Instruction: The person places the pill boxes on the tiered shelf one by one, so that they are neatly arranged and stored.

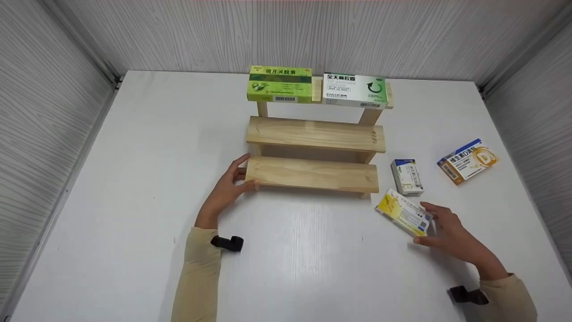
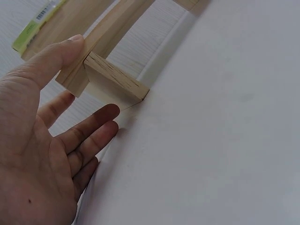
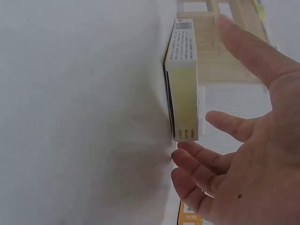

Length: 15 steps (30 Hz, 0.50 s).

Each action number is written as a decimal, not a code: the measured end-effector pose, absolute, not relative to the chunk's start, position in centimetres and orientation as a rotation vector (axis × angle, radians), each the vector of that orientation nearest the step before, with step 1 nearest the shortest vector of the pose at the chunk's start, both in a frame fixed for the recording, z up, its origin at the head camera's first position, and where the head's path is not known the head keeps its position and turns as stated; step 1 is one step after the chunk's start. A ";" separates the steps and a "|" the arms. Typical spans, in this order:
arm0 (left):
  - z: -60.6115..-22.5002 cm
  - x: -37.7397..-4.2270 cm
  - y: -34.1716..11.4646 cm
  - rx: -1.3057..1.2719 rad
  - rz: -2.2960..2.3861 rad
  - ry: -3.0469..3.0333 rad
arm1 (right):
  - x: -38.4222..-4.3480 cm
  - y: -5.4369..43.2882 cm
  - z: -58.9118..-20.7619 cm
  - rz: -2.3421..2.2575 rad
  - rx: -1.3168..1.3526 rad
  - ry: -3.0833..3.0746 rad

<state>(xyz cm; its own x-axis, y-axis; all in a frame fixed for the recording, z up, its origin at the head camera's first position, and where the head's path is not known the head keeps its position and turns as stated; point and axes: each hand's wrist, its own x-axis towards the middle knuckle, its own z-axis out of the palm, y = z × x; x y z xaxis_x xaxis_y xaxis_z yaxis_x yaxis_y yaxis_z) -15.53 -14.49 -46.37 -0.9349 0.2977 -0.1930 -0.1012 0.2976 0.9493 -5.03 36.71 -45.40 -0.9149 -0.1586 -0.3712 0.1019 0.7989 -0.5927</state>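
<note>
A three-step wooden rack (image 1: 313, 173) stands on the table. My left hand (image 1: 225, 190) holds the left end of its lowest step, thumb at the front edge and index finger toward the back corner. In the left wrist view the thumb (image 2: 70, 49) lies on the board's edge, while the lower fingers are spread beside the rack's leg (image 2: 117, 79). To the right, my right hand (image 1: 453, 235) is spread around the near end of a yellow-and-white medicine box (image 1: 404, 212). The right wrist view shows a gap between its fingers and that box (image 3: 183, 101).
A green medicine box (image 1: 279, 85) and a white-and-green one (image 1: 355, 89) sit on the top step. Right of the rack stand a small white-and-blue box (image 1: 407, 177) and an orange-and-white box (image 1: 468, 162). Walls enclose the table's back and sides.
</note>
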 end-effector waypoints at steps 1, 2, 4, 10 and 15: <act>-46.9 -15.7 -14.5 0.183 1.679 2.243 | -5.0 36.6 -45.4 -0.860 -0.051 2.590; -47.5 -15.9 -14.6 0.190 1.683 2.248 | -5.0 36.5 -45.4 -0.836 -0.058 2.600; -48.5 -16.2 -14.8 0.196 1.688 2.259 | -5.0 36.3 -45.5 -0.802 -0.060 2.614; -49.4 -16.5 -15.0 0.203 1.690 2.274 | -5.0 36.0 -45.9 -0.761 -0.022 2.630; -49.4 -16.5 -15.0 0.208 1.697 2.267 | -5.1 36.0 -45.9 -0.739 0.004 2.647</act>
<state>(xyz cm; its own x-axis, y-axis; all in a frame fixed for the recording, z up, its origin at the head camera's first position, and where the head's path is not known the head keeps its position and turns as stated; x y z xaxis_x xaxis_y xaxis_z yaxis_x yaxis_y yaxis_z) -16.55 -15.01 -49.41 -0.9441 0.2925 -0.1521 -0.0634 0.2915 0.9545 -5.05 36.04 -45.93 -0.9237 -0.1003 -0.3697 0.1055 0.8611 -0.4974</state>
